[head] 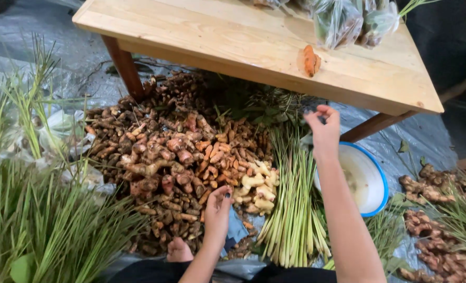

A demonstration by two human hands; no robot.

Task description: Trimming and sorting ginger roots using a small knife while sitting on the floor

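head view: both hands empty, left hand (pixel 217 209) on roots (pixel 175 157), right hand (pixel 324 128) near table (pixel 233 47).

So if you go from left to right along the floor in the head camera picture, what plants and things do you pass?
Tall green grass → brown root pile → pale ginger → lemongrass bundle → white bowl with blue rim → more brown roots.

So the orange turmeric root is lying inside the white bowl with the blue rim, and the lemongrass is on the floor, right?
Not quite. The orange turmeric root lies on the wooden table, not in the white bowl with the blue rim, as the head view shows. The lemongrass is indeed on the floor, beside the bowl.
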